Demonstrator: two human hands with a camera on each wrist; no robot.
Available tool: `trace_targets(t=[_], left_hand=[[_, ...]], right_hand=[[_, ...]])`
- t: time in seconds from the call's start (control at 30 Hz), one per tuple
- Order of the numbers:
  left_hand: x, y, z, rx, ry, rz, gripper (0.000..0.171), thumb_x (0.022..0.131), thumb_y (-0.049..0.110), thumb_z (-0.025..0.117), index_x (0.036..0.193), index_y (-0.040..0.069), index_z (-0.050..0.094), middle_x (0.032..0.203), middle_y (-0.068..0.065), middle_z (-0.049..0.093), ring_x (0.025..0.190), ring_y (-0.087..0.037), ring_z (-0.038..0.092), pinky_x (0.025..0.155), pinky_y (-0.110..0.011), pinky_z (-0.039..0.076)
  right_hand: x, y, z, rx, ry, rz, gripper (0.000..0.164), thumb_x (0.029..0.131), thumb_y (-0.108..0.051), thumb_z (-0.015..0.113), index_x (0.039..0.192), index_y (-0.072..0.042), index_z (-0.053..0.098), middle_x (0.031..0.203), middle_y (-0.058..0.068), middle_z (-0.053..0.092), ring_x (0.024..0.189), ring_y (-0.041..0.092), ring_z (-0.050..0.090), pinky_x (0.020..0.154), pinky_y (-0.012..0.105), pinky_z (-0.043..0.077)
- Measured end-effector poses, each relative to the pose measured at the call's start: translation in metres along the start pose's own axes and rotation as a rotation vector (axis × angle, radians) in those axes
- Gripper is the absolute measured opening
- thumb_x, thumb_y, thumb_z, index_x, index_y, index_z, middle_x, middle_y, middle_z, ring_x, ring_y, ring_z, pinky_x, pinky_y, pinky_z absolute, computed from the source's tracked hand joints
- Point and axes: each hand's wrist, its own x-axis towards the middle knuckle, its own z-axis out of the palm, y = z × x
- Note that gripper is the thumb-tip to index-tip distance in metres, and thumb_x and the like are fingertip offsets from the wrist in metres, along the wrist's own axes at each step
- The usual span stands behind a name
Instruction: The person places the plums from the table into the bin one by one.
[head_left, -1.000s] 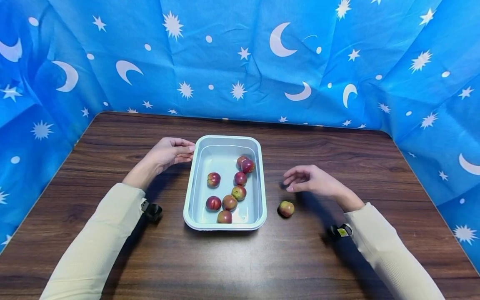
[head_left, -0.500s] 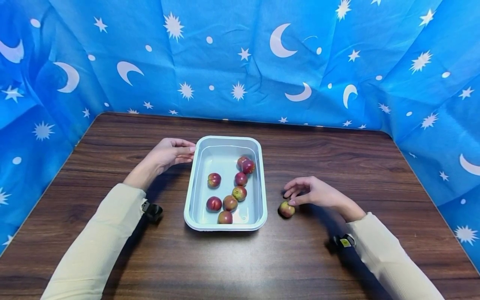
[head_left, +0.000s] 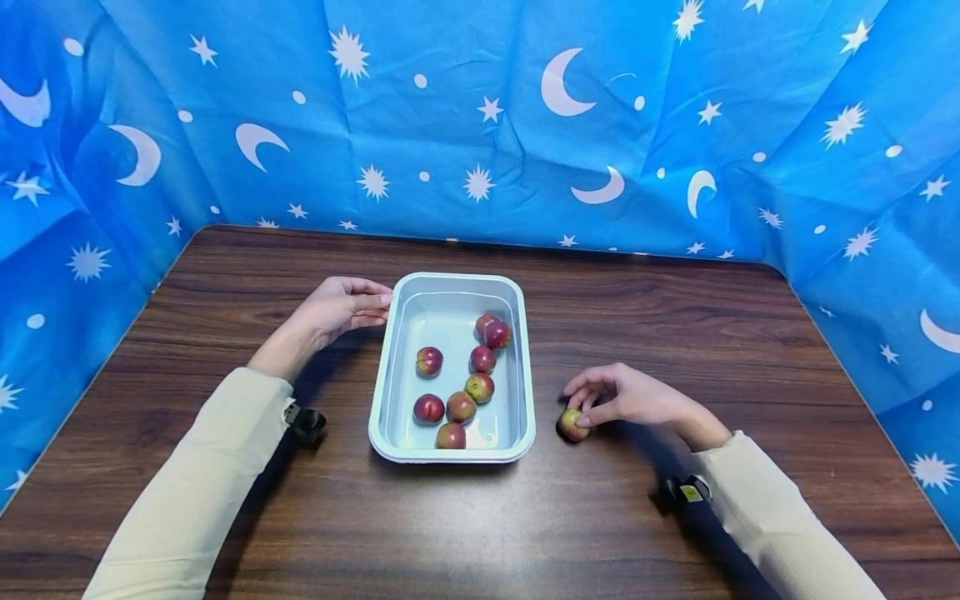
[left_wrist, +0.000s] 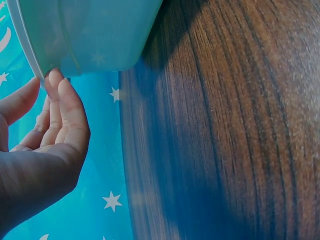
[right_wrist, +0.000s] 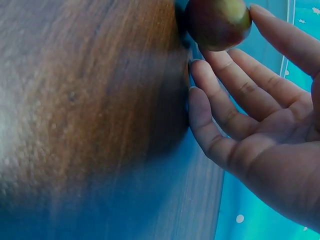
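A pale plastic tub (head_left: 452, 455) stands on the table with several red and green plums (head_left: 461, 407) lying in it. My left hand (head_left: 341, 307) pinches the tub's left rim near its far corner; in the left wrist view the thumb and fingers meet at the rim (left_wrist: 31, 47). To the right of the tub, one greenish-red plum (head_left: 573, 426) sits on the table. My right hand (head_left: 630, 395) has its thumb on the near side of this plum and fingers on the far side. In the right wrist view the plum (right_wrist: 218, 22) is between thumb and index finger.
The dark wood-grain table (head_left: 480, 533) carries the tub and the loose plum. A blue cloth (head_left: 480, 125) with white moons and stars hangs around its back and sides. Each wrist wears a black strap device (head_left: 306, 423).
My right hand has come down and toward the near side onto the loose plum, and its thumb and fingers now pinch it. My left hand and the tub have stayed in place.
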Motion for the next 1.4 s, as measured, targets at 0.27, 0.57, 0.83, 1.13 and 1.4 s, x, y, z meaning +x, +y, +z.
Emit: trace_targets(t=[0.27,0.57,0.83,1.13,1.4], left_hand=[[0.001,-0.001,0.0,-0.017,-0.006,0.005,0.029,0.092,0.005,0.053,0.116,-0.011,0.047,0.08,-0.002,0.063,0.072,-0.011,0.063,0.081,-0.031,0.053],[0.0,0.0,0.0,-0.002,-0.002,0.002,0.03,0.093,0.006,0.053,0.117,-0.011,0.047,0.081,-0.002,0.063,0.073,-0.011,0.063,0.085,-0.035,0.05],[0.0,0.0,0.0,-0.002,-0.003,0.002,0.03,0.093,0.006,0.053,0.117,-0.012,0.047,0.082,-0.002,0.063,0.072,-0.011,0.062,0.087,-0.037,0.049],[0.001,-0.002,0.0,-0.008,-0.001,0.002,0.03,0.093,0.005,0.053,0.117,-0.011,0.047,0.081,-0.002,0.063,0.072,-0.011,0.062,0.087,-0.037,0.048],[0.0,-0.001,0.0,-0.013,-0.004,0.008,0.029,0.092,0.005,0.053,0.116,-0.011,0.048,0.08,-0.002,0.063,0.072,-0.011,0.062,0.081,-0.031,0.053]], right_hand=[[0.0,-0.001,-0.001,-0.005,-0.002,0.01,0.036,0.085,-0.007,0.064,0.114,0.01,0.052,0.097,0.015,0.063,0.085,0.02,0.062,0.071,0.026,0.052],[-0.001,-0.001,0.0,-0.011,-0.019,-0.002,0.036,0.085,-0.007,0.065,0.114,0.01,0.052,0.097,0.015,0.063,0.085,0.019,0.061,0.071,0.027,0.053],[-0.002,0.0,-0.002,-0.019,-0.015,0.008,0.037,0.084,-0.008,0.066,0.113,0.01,0.053,0.096,0.014,0.063,0.085,0.019,0.061,0.071,0.027,0.053],[-0.001,-0.003,-0.011,-0.013,0.045,0.011,0.036,0.084,-0.007,0.065,0.114,0.01,0.053,0.097,0.015,0.063,0.087,0.021,0.061,0.074,0.028,0.053],[0.0,-0.008,-0.021,-0.008,0.1,0.009,0.036,0.085,-0.004,0.063,0.115,0.011,0.051,0.099,0.017,0.062,0.086,0.021,0.061,0.074,0.027,0.053]])
